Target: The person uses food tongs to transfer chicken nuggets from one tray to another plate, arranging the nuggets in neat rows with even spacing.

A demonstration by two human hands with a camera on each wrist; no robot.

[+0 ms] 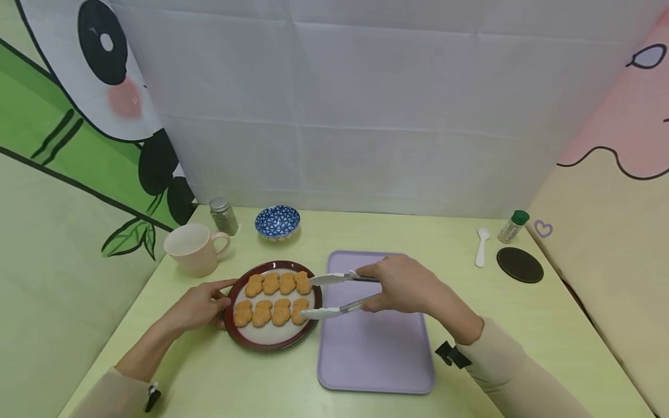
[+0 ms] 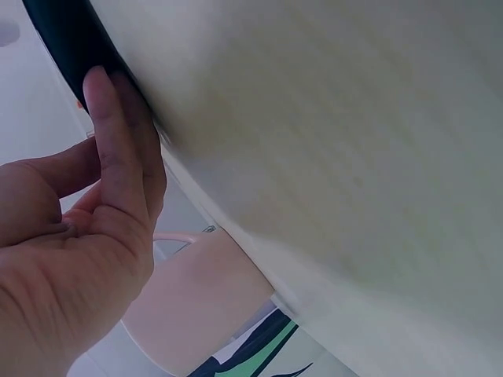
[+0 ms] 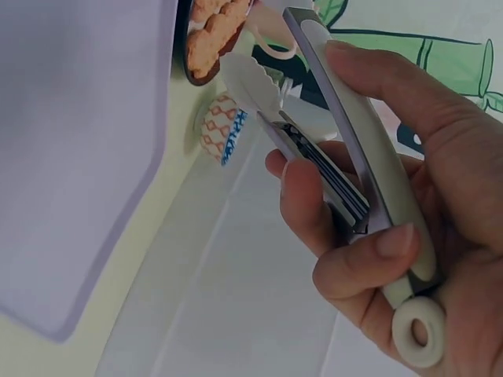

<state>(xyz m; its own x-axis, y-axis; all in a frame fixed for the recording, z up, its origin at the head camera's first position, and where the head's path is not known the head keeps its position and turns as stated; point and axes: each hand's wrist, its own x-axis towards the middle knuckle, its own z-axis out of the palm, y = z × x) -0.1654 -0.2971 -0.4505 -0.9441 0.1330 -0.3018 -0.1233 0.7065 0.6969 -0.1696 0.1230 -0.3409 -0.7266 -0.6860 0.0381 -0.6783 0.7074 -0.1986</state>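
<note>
A round plate (image 1: 263,336) with a dark red rim and pale middle bears two rows of golden, bear-like biscuits (image 1: 262,313). At its left edge my left hand (image 1: 195,305) holds the rim; in the left wrist view, fingers of that hand (image 2: 118,157) lie against the plate's dark side (image 2: 67,35). My right hand (image 1: 405,284) grips tongs (image 1: 334,279) with pale, scalloped heads, also plain in the right wrist view. The tongs' arms are spread apart, their heads over the right-hand biscuits, with nothing visibly pinched. Beneath the right hand lies a purple tray (image 1: 376,354).
A pink mug (image 1: 193,249) stands behind my left hand. Farther back are a glass shaker (image 1: 223,216) and a blue patterned bowl (image 1: 277,222). On the right are a white spoon (image 1: 482,247), a green-capped jar (image 1: 514,226) and a black disc (image 1: 520,265). Walls close the table's back and sides.
</note>
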